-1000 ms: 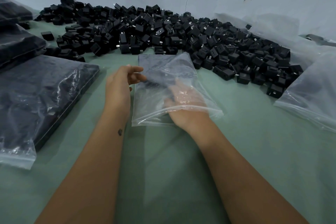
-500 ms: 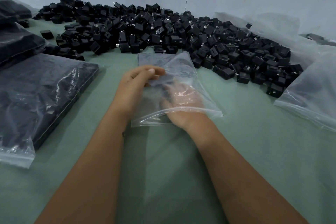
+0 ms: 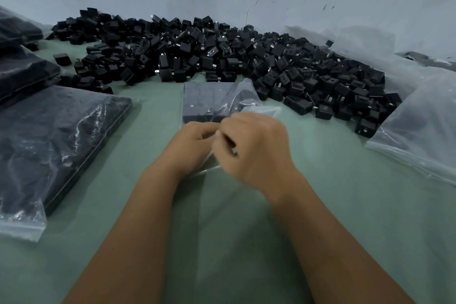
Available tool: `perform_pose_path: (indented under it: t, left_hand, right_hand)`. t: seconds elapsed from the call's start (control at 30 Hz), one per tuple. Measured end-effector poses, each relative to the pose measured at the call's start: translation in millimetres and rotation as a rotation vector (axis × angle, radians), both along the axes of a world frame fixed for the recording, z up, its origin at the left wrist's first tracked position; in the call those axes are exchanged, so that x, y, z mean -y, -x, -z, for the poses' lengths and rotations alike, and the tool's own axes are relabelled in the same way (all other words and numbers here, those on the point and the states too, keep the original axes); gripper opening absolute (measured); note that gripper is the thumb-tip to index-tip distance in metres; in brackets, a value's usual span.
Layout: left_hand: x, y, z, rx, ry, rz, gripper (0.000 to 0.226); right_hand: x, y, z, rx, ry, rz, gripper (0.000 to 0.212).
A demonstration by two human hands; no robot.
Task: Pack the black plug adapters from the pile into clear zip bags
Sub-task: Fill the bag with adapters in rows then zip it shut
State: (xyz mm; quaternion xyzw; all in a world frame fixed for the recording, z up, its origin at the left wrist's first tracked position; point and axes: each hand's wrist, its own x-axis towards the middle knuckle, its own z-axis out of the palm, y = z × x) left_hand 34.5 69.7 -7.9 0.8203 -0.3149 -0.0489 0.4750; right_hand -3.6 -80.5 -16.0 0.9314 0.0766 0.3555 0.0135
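Black plug adapters (image 3: 222, 57) heaped on a pale green table (image 3: 345, 205); clear zip bag (image 3: 217, 101) (contents seemingly dark grey).

right hand (image 3: 251, 150) blurred, bag mouth (image 3: 209, 168) hidden

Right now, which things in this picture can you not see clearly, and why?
- Head view: the zip seal of the clear zip bag is hidden behind the left hand and the right hand.
- The right hand is motion-blurred, so its grip is unclear.
- The filled bag is cut off by the left edge.
- Adapter count inside the bags: too dark to tell.
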Motion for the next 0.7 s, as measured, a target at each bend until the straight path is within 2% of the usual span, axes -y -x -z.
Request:
perform_pose_path:
  t: [0.03,0.1,0.13,0.23,0.3,0.43,0.53,0.6,0.7]
  left_hand:
    - [1.3,-1.2,1.1,0.043,-0.052,0.005,0.029]
    - [2.3,-6.0,4.1,0.11,-0.193,-0.01,0.024]
    - [1.9,-7.7,5.4,0.132,-0.249,-0.03,0.026]
    - [1.5,-6.5,7.9,0.167,-0.299,-0.062,0.028]
    - [1.6,-6.5,10.2,0.192,-0.296,-0.078,0.027]
    - [2.1,-9.2,13.6,0.218,-0.279,-0.097,0.025]
    - [2.5,-10.3,15.3,0.237,-0.268,-0.098,0.024]
    - [2.9,-11.1,15.9,0.238,-0.261,-0.1,0.023]
    - [4.6,-12.9,16.1,0.247,-0.259,-0.1,0.022]
  right_hand:
    - [2.9,6.3,-11.5,0.137,-0.127,-0.077,0.022]
    - [16.7,17.4,-25.9,0.38,-0.35,-0.077,0.027]
    - [25.2,22.3,-32.2,0.369,-0.446,-0.009,0.025]
    - [68.2,23.7,-21.2,0.175,-0.787,0.229,0.009]
    - [99.7,29.1,-11.6,0.101,-0.974,0.425,0.009]
    - [148.2,50.3,-4.1,-0.052,-1.049,0.754,0.014]
    - [180.4,67.4,-9.2,0.003,-1.05,0.922,0.021]
    - [198.1,73.2,-13.7,0.047,-1.117,1.008,0.04]
    - [216.2,70.3,-15.8,0.034,-1.094,1.124,0.064]
